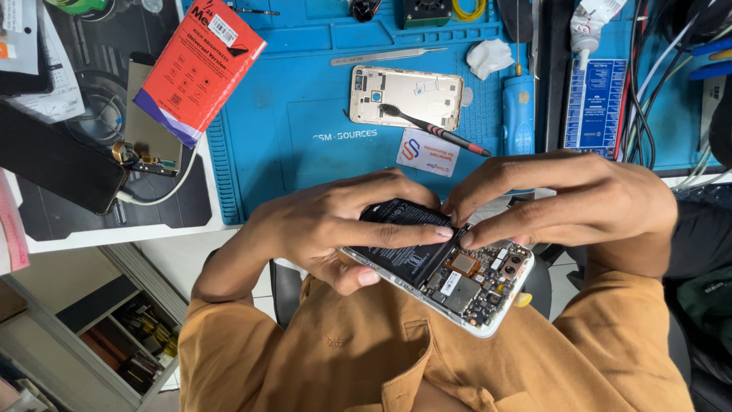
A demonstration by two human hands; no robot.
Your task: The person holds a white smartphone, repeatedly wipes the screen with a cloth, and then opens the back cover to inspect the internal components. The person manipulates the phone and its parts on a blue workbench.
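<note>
An opened phone point(476, 294) with its back off shows circuit boards, a camera module and a black battery point(404, 255). My left hand point(328, 225) grips the phone from the left, thumb under it and fingers laid across the battery. My right hand point(564, 194) comes in from the right, its fingertips pressed on the battery's upper right edge beside the board. The phone is held in the air over my lap, just in front of the bench edge.
On the blue work mat point(290, 114) lie a gold back cover point(427, 91) with a black screwdriver point(446, 133) across it, metal tweezers point(385, 56), a tissue point(489, 57), a blue pen-shaped tool point(518, 114) and a small card point(425, 151). A red package point(200, 67) and a dark phone point(53, 156) lie at left, cables point(648, 84) at right.
</note>
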